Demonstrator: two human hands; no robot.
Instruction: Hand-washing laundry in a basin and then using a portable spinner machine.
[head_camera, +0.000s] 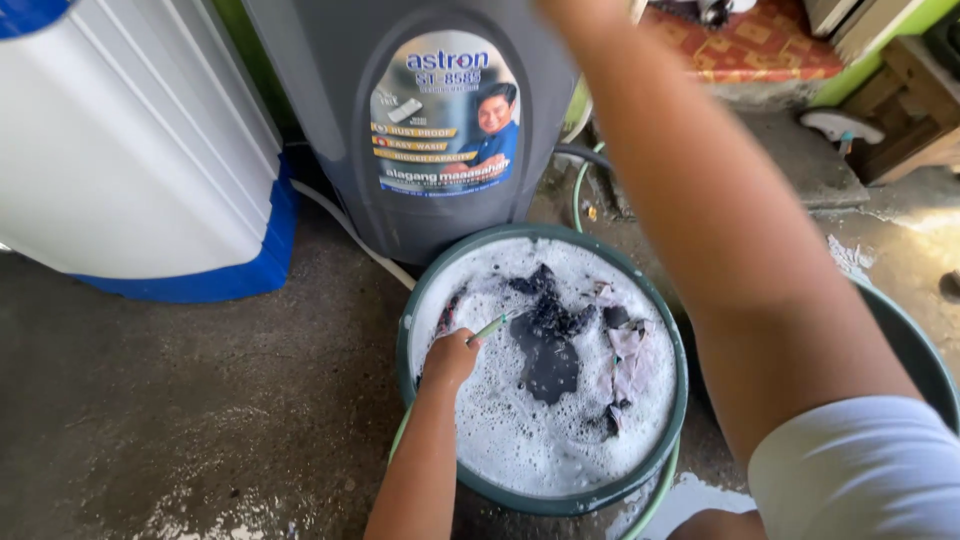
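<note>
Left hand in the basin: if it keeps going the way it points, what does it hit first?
The left hand grips a green hose end and points up and right across the suds. First in that line looks like the dark garment floating mid-basin; depth is hard to judge from above.

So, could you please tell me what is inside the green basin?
The green basin holds white suds, dark clothes and a pale garment. Anything beneath the foam is hidden.
</note>
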